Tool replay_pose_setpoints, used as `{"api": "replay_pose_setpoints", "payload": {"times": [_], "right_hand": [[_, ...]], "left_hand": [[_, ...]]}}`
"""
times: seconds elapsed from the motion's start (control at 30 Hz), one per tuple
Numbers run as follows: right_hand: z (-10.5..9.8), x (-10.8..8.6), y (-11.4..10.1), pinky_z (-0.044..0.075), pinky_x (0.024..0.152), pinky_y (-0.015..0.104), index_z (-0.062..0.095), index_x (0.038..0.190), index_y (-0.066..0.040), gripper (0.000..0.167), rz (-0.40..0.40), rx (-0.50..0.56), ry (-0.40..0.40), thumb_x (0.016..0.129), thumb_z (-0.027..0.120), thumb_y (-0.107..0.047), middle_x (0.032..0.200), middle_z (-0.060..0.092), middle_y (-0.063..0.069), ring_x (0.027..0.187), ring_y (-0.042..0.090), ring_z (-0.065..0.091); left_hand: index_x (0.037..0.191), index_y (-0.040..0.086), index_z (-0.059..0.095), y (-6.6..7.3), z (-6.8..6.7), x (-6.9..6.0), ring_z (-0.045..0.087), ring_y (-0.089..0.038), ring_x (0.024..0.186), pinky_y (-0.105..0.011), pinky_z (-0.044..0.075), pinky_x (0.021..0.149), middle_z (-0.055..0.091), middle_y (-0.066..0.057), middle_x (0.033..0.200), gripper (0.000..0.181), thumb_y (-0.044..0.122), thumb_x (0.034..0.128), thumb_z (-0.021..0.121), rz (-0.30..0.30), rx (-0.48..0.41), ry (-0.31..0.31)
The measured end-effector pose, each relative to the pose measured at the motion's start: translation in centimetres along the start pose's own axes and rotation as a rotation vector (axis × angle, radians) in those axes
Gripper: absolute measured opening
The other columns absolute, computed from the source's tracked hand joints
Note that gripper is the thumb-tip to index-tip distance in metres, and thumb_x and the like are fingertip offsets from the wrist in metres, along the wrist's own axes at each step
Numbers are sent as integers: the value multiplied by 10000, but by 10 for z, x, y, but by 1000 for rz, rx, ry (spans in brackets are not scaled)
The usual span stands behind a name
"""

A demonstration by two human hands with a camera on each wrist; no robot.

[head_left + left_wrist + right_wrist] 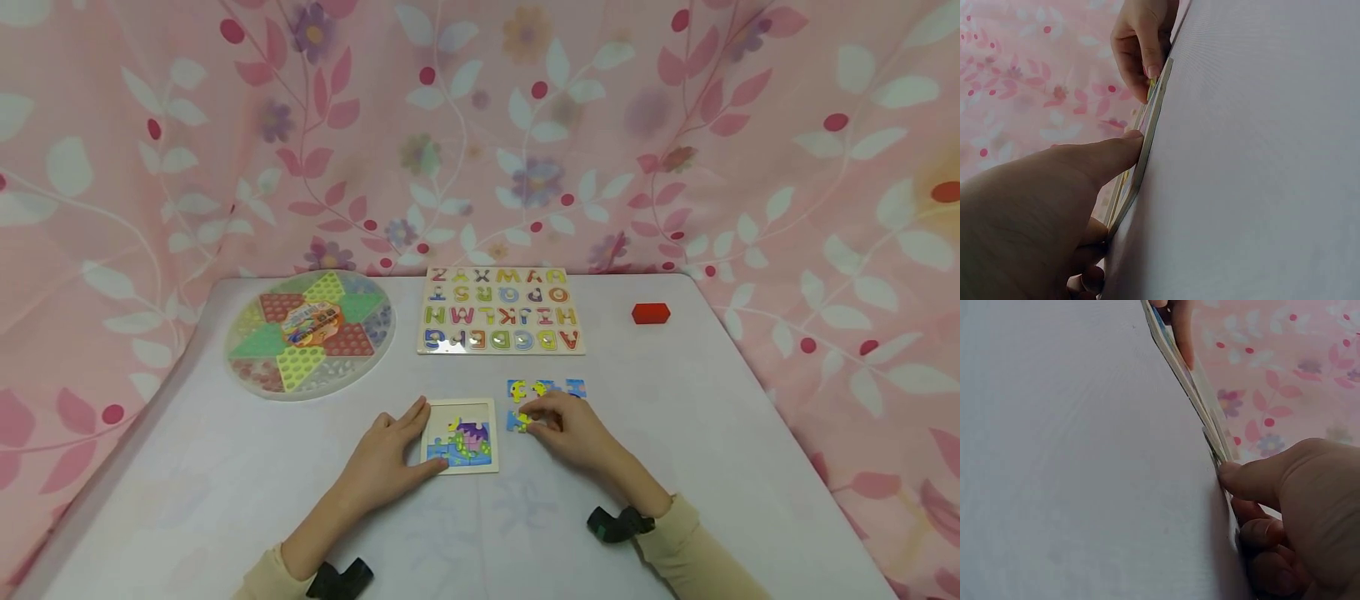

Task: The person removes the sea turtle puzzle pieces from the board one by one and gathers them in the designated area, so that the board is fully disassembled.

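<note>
A small square jigsaw tray (459,470) with a pale rim lies on the table, partly filled with blue, green and purple pieces. My left hand (386,462) holds its left side, thumb at the lower edge and fingers at the upper left corner. To the right of the tray, my right hand (573,429) pinches a blue and yellow jigsaw piece (514,422) between thumb and fingers, low over the table. Several loose jigsaw pieces (517,389) lie just beyond that hand, some partly hidden by it. The left wrist view shows the left thumb (1129,149) on the tray's rim.
Behind the tray lies an alphabet puzzle board (501,327). A round Chinese checkers board (311,335) under a clear cover is at the back left. At the back right sits a red block (650,313). A pink floral curtain (480,133) hangs behind the white-covered table (187,483).
</note>
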State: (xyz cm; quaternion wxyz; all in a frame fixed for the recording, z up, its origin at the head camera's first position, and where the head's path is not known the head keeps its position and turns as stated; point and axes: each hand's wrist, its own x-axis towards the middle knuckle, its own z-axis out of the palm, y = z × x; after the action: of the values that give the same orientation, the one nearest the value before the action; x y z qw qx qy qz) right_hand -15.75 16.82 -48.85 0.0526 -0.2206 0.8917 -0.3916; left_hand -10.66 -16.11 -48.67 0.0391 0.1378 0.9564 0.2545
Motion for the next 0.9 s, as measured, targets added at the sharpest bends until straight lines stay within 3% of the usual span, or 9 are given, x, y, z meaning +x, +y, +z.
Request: {"api": "replay_pose_setpoints", "payload": {"times": [0.47,0.9], "right_hand": [[10,2,-2,386,610,233,804,1149,-94,212,-12,-33,110,941,784,-56,882,649,-60,680,63,465],[8,3,-1,365,606,228,800,1170,-77,237,-17,-30,110,939,775,-34,873,634,-54,658,62,448]], "left_hand": [[1586,96,498,1,-1,-2,386,-119,857,-255,343,683,426,-25,1677,920,580,872,814,8,6,21],[1588,98,495,0,1,-1,382,-122,851,-256,335,678,421,-29,1679,929,587,865,814,9,12,19]]}}
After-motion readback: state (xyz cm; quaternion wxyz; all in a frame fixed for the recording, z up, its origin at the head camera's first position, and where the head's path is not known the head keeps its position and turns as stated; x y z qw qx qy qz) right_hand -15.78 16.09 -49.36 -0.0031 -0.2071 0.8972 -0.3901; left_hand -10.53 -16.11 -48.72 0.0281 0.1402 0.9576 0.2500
